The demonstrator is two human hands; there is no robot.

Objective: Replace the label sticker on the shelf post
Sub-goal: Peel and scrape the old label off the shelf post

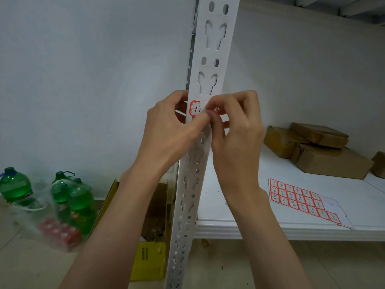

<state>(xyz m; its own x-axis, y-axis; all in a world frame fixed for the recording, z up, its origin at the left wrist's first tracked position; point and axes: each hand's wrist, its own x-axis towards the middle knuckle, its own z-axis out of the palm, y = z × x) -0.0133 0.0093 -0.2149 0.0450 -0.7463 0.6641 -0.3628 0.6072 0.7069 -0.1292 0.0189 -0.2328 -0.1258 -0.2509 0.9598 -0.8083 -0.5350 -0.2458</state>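
Note:
A white perforated shelf post (210, 59) runs up the middle of the view. On it sits a red-bordered label sticker (195, 108) with handwritten digits; its right half is hidden by my fingers. My left hand (168, 130) curls around the post's left edge, its thumb lying across the post just under the sticker. My right hand (235, 126) pinches at the sticker's right side with thumb and forefinger. A sheet of red-bordered label stickers (302, 200) lies on the white shelf board (239, 224) to the right.
Brown wrapped parcels (318, 149) are stacked at the back right of the shelf. On the floor at left stand green bottles (16, 185) in clear plastic wrap, an open cardboard box (156, 207) and a yellow package (149, 261).

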